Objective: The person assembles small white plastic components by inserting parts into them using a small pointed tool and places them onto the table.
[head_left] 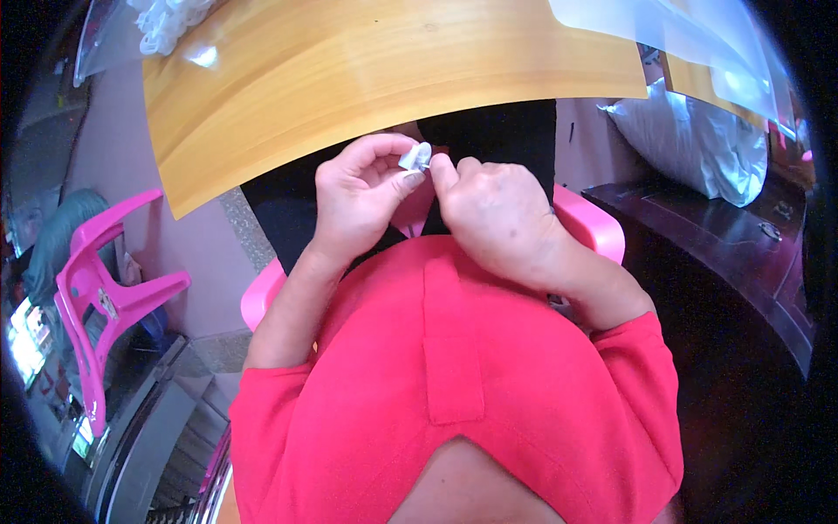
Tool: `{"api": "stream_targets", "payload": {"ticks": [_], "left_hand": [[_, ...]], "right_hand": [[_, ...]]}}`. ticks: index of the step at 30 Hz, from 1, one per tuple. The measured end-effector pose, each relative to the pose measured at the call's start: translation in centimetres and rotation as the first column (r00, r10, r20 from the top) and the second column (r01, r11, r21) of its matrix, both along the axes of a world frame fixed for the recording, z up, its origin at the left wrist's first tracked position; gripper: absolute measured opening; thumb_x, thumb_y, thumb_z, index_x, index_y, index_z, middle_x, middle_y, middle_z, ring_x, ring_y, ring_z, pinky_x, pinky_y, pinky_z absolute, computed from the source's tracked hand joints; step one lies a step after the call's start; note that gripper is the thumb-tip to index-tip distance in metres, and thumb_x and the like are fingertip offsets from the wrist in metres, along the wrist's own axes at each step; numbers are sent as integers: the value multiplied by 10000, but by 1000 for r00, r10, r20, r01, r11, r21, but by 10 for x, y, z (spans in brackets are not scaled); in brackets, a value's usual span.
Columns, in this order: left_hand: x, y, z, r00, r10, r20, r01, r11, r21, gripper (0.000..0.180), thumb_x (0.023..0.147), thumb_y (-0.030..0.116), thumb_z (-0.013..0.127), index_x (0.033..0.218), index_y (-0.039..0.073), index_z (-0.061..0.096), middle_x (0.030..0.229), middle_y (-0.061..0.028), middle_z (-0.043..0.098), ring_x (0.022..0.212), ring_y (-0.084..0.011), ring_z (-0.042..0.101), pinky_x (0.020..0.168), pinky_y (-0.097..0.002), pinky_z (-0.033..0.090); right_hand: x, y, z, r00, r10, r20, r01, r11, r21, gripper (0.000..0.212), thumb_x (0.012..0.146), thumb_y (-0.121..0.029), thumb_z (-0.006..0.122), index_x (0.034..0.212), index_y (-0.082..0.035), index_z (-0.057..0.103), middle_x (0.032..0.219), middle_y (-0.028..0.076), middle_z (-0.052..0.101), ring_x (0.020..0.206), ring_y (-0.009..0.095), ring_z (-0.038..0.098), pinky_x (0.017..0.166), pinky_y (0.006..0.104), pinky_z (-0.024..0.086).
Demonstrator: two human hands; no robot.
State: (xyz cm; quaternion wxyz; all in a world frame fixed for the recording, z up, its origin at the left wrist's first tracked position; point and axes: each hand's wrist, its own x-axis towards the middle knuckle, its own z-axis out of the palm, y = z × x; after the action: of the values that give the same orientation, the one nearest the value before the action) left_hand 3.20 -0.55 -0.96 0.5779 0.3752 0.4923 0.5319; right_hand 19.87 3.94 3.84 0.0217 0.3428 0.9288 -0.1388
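Note:
Between the thumb and fingers of my left hand (362, 188) is a small white plastic piece (416, 157) with a rounded end, held just off the near edge of the wooden table (384, 79). My right hand (497, 210) is closed beside it, thumb tip close up against the piece's right side. Whatever the right fingers grip is hidden behind the hand. Both hands are above my lap, over dark clothing.
White plastic pieces (166, 24) lie heaped in a clear container at the far left. Another translucent container (672, 44) stands at the far right. A large white sack (698, 144) rests on dark furniture (707, 227) to the right. A pink plastic chair (109, 297) is at the left.

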Motion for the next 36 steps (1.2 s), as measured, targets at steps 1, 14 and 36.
{"api": "stream_targets", "payload": {"ticks": [1, 14, 36], "left_hand": [[-3, 2, 0, 998, -1, 62, 1, 1000, -12, 274, 806, -94, 656, 1071, -79, 587, 997, -119, 649, 909, -159, 630, 830, -283, 534], [-17, 6, 7, 924, -38, 380, 49, 999, -20, 317, 833, -20, 660, 1135, -75, 581, 1046, -151, 646, 889, -185, 643, 814, -294, 539], [-13, 4, 7, 973, 8, 229, -4, 1000, -18, 270, 893, 56, 617, 1146, -37, 615, 1008, -112, 655, 816, -141, 628, 722, -251, 529]], "right_hand": [[2, 5, 0, 998, -31, -61, 26, 996, -83, 153, 766, -41, 570, 906, -8, 520, 661, 143, 574, 565, 297, 620, 490, 374, 507], [9, 22, 7, 872, -160, -463, 32, 961, -273, 88, 777, -66, 559, 822, 2, 524, 666, 210, 606, 622, 373, 629, 545, 450, 516], [4, 3, 7, 958, -49, -282, 74, 994, 82, 329, 735, -53, 592, 1055, 25, 592, 645, 74, 500, 544, 211, 571, 446, 338, 455]]}}
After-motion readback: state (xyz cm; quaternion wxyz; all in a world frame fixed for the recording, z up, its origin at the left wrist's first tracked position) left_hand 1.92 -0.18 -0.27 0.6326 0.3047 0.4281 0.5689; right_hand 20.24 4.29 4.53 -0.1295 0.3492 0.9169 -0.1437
